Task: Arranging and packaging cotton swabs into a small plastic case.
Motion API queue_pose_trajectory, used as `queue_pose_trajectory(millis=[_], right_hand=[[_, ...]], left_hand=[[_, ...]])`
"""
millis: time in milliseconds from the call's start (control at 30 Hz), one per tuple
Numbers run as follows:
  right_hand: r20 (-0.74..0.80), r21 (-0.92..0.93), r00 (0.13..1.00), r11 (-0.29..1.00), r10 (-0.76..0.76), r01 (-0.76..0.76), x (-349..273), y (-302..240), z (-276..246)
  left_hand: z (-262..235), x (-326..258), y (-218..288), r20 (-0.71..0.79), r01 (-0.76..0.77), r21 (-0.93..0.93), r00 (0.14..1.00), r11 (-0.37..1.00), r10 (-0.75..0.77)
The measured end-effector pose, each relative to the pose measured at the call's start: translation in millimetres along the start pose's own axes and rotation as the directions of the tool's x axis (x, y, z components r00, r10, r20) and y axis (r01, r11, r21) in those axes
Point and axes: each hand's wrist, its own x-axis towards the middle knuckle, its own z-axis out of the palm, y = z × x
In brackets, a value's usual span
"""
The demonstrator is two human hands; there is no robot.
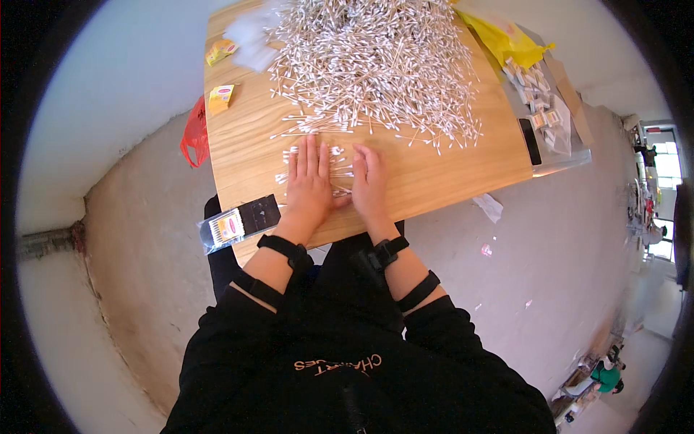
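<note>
My left hand [309, 184] lies palm down with its fingers stretched out over a small layer of cotton swabs [337, 170] near the table's front edge. White swab tips show on both sides of its fingers. Just to the right, my right hand [370, 184] rests beside these swabs, its fingers loosely bent and nothing visibly gripped; its palm is hidden. Beyond both hands spreads a large heap of loose cotton swabs [376, 69]. Left of my left wrist, a clear packet of swabs with a yellow label [227, 227] lies over the table edge, next to a black flat object [259, 215].
Yellow paper pieces [220, 98] and clear plastic bags [253, 36] lie on the wooden table [448, 173] at left. A red bag [195, 134] hangs there. At right are a yellow bag [513, 45], small packs [546, 119] in a container and a black phone-like slab [530, 141].
</note>
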Motion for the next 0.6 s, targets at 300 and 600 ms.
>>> queue_pose_trajectory(millis=[300,600], right_hand=[[-0.056,0.074,0.998,0.997,0.009,-0.005,-5,-3,4],[0.026,0.296,0.994,0.949,0.104,-0.107,-2,15,-5]], left_hand=[[-11,-30,12,0.121,0.03,-0.002,0.992,1.0,-0.03],[1,-6,-12,-0.084,-0.009,-0.068,0.996,0.998,0.003]])
